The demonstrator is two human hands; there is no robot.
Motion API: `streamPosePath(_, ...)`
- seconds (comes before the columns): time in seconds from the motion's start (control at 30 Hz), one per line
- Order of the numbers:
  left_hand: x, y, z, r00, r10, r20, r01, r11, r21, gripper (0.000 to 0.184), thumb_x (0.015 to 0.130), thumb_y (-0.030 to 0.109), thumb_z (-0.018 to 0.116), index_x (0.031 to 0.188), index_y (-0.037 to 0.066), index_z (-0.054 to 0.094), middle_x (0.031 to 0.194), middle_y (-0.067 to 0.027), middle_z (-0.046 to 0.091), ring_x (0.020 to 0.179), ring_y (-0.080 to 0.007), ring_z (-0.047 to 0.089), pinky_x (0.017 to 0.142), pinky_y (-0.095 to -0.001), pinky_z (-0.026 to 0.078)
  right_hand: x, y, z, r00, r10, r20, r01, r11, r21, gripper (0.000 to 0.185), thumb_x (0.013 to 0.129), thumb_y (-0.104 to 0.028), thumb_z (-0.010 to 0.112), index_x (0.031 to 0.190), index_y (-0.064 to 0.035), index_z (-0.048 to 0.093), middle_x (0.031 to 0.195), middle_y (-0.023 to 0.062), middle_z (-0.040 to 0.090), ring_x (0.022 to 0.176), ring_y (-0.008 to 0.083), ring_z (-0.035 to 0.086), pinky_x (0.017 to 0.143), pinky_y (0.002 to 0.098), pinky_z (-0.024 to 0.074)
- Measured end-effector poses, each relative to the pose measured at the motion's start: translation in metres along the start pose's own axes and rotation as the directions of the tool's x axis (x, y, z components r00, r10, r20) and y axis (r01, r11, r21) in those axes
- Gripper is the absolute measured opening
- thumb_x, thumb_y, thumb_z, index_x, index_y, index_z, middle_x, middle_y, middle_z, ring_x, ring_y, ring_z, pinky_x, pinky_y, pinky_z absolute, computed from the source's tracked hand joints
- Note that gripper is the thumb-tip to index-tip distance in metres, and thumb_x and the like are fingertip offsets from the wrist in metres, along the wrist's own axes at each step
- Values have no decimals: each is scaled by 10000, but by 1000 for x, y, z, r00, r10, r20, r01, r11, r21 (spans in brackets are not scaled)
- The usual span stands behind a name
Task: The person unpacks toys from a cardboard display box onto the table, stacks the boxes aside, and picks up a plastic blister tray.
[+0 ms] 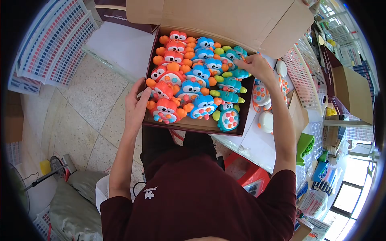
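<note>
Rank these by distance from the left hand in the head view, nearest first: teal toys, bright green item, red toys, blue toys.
1. Red toys, left column, right beside the left hand
2. Blue toys, middle column
3. Teal toys, right column
4. Bright green item, outside the box, far right

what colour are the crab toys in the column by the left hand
Red-orange, clearest in the head view.

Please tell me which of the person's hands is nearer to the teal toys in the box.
The right. The right hand has its fingers at the teal toys; the left hand is at the box's opposite side, beside the red toys.
</note>
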State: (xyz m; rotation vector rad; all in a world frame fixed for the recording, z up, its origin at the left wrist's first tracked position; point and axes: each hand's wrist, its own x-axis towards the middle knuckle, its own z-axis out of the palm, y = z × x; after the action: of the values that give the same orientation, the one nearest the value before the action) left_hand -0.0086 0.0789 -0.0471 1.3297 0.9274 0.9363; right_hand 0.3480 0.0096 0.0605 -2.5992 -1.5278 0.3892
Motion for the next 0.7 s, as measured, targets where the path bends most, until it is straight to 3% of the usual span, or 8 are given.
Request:
streamPosePath(0.13, -3, 7, 0, 1000, 19, -7, -19, 999, 33, 484, 882, 203, 552, 1254, -83, 434, 1160, -180, 553, 1076, -211, 526, 878, -317, 441, 17, 11, 21, 992, -107, -71, 104, 994, -42, 390, 804, -331, 617, 657, 27, 570, 535, 48, 491, 490, 122, 443, 469, 335, 357)
streamPosePath(0.2, -5, 6, -1, 999, 34, -9, -33, 999, 33, 483, 880, 200, 556, 1253, -83, 434, 1156, -177, 554, 1073, -209, 527, 876, -319, 443, 20, 17, 19, 984, -169, -61, 178, 965, 194, 331, 808, -286, 591, 668, 13, 561, 553, 32, 495, 493, 107, 451, 459, 299, 355)
streamPosePath(0.23, -7, 6, 0, 999, 33, -9, -33, 999, 39, 483, 878, 195, 560, 1252, -82, 434, 1156, -175, 553, 1070, -210, 528, 876, -322, 444, 14, 14, 14, 984, -168, -62, 176, 967, 186, 331, 808, -286, 591, 668, 13, 561, 553, 32, 495, 493, 107, 451, 459, 299, 355)
streamPosePath(0.3, -8, 7, 3, 999, 33, -9, -32, 999, 39, 482, 876, 191, 564, 1252, -82, 433, 1155, -172, 552, 1067, -212, 529, 877, -325, 445, 1, 6, 4, 1000, -30, 4, 25, 905, 425, 295, 831, -271, 559, 690, -12, 560, 558, 7, 481, 488, 90, 448, 450, 254, 350)
streamPosePath(0.43, -10, 9, 2, 999, 47, -2, -47, 998, 49, 479, 873, 181, 567, 1252, -80, 432, 1168, -173, 545, 1081, -216, 522, 887, -329, 436, 0, 17, 10, 998, -60, -3, 52, 847, 529, 281, 845, -248, 542, 717, -4, 594, 576, 35, 531, 516, 89, 478, 450, 246, 382)
streamPosePath(0.63, -10, 25, -3, 986, 159, -54, -139, 955, 263, 445, 861, 160, 569, 1237, -52, 459, 1188, -191, 526, 1108, -263, 507, 913, -364, 411, -3, 10, 17, 997, -75, -13, 60, 672, 739, 255, 904, -240, 482, 809, -23, 574, 672, 15, 559, 514, 58, 474, 450, 200, 372)
streamPosePath(0.7, -13, 42, -1, 980, 193, -55, -165, 932, 324, 423, 850, 140, 574, 1219, -44, 479, 1185, -197, 523, 1108, -282, 505, 917, -373, 406, -6, 4, 19, 999, 47, -17, -9, 497, 867, 234, 932, -241, 455, 823, -51, 538, 655, -8, 509, 495, 41, 410, 437, 188, 293)
